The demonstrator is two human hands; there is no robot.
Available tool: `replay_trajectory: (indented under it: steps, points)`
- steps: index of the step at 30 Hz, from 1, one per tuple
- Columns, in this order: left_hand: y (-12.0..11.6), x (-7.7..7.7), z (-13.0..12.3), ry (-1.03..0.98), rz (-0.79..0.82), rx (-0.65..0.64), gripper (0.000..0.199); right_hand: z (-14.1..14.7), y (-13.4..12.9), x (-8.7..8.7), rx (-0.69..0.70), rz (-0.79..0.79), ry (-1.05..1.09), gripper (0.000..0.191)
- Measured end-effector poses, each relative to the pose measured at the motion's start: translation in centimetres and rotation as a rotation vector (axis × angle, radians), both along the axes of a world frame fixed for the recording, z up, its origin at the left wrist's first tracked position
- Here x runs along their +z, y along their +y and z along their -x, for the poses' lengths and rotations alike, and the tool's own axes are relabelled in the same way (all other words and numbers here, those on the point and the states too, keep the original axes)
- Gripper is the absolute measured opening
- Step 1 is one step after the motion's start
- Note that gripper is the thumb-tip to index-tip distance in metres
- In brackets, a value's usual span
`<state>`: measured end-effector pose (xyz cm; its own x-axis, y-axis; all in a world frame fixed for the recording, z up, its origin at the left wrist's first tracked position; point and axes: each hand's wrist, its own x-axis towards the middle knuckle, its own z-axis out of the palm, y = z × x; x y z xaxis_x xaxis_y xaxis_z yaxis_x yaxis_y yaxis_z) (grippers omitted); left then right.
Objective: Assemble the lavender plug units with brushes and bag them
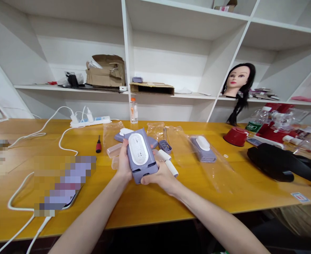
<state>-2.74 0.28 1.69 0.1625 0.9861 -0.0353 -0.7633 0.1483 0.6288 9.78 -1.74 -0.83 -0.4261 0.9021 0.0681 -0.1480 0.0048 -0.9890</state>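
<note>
Both of my hands hold a lavender plastic case [145, 141] with a white oval panel, tilted toward me above the table. My left hand [123, 164] grips its left side. My right hand [162, 176] is closed around the lower right corner, where a slotted end piece shows. Behind the case lies another lavender part [120, 137] with a white oval, partly hidden. To the right are a small lavender tray-like piece [165, 146] and a white cylinder [171, 168]. Clear plastic caps [114, 150] lie by my left hand.
A similar lavender case [203, 150] rests on clear plastic bags [221, 173]. A red-handled screwdriver [98, 145], a pixelated phone [71, 183] with white cables and a power strip [90, 121] are at left. A red cup-shaped base [235, 136] and black item [272, 162] lie right.
</note>
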Motion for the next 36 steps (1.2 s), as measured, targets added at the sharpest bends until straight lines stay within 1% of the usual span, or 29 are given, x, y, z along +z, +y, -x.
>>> replay_trajectory:
  steps: [2,3,5,7,8,10,12,13,14,15,17,18,20,22,23,25,27,28,30,31,33,36]
  points:
    - [0.0,0.0,0.0,-0.004,0.007,-0.014,0.067,0.1,0.0,-0.1,-0.017,-0.010,-0.013,0.035]
    - [0.1,0.0,0.0,0.002,0.011,0.001,0.065,0.1,0.1,-0.2,-0.034,-0.014,-0.025,0.036]
    - [0.3,-0.2,0.0,0.021,0.005,0.106,0.058,0.0,0.4,-0.1,-0.086,-0.032,-0.071,0.035]
    - [0.4,-0.5,0.0,0.038,-0.054,0.227,0.052,-0.4,0.9,0.2,-0.157,-0.086,-0.157,0.034]
    - [0.4,-0.6,0.0,0.046,-0.096,0.264,0.051,-0.6,1.2,0.4,-0.216,-0.129,-0.227,0.034]
    - [0.2,-1.1,-0.1,0.065,-0.169,0.285,0.053,-1.2,1.7,1.0,-0.395,-0.244,-0.446,0.037]
    - [-0.2,-1.5,-0.5,0.114,-0.200,0.277,0.056,-1.6,1.9,1.4,-0.616,-0.362,-0.745,0.041]
    - [-0.4,-1.7,-0.9,0.150,-0.206,0.275,0.060,-1.7,1.8,1.4,-0.694,-0.421,-0.893,0.040]
    - [-0.5,-1.9,-1.3,0.184,-0.207,0.269,0.062,-1.7,1.7,1.4,-0.736,-0.489,-1.021,0.038]
    - [-0.6,-2.0,-1.7,0.211,-0.201,0.264,0.063,-1.5,1.6,1.2,-0.747,-0.565,-1.121,0.034]
    - [-0.7,-2.1,-2.3,0.231,-0.168,0.289,0.060,-1.0,1.2,0.6,-0.724,-0.718,-1.249,0.024]
    - [-0.6,-2.1,-2.4,0.223,-0.151,0.317,0.059,-0.7,1.0,0.3,-0.716,-0.779,-1.287,0.020]
    - [-0.5,-2.0,-2.4,0.195,-0.142,0.373,0.055,-0.3,0.5,0.0,-0.716,-0.847,-1.309,0.015]
    - [-0.4,-1.9,-2.0,0.161,-0.172,0.397,0.050,0.0,0.2,0.1,-0.707,-0.866,-1.237,0.017]
    - [-0.3,-1.8,-1.7,0.141,-0.192,0.394,0.047,0.0,0.0,0.3,-0.698,-0.861,-1.171,0.022]
    - [-0.3,-1.7,-1.3,0.114,-0.220,0.354,0.044,0.0,-0.3,0.7,-0.668,-0.823,-1.012,0.043]
    - [-0.4,-1.5,-0.9,0.106,-0.235,0.289,0.044,-0.1,-0.6,1.2,-0.624,-0.750,-0.864,0.064]
    - [-0.4,-1.4,-0.8,0.102,-0.247,0.262,0.045,-0.2,-0.6,1.3,-0.594,-0.705,-0.799,0.070]
    - [-0.4,-1.1,-0.6,0.079,-0.277,0.239,0.047,-0.4,-0.7,1.6,-0.513,-0.602,-0.653,0.076]
    - [-0.4,-1.0,-0.4,0.058,-0.290,0.235,0.048,-0.5,-0.7,1.7,-0.462,-0.541,-0.552,0.076]
    - [-0.3,-0.6,-0.1,0.020,-0.303,0.213,0.052,-0.9,-0.5,2.1,-0.333,-0.361,-0.297,0.065]
    - [-0.2,-0.3,0.5,-0.006,-0.333,0.115,0.062,-1.3,-0.1,2.5,-0.056,0.022,0.047,0.039]
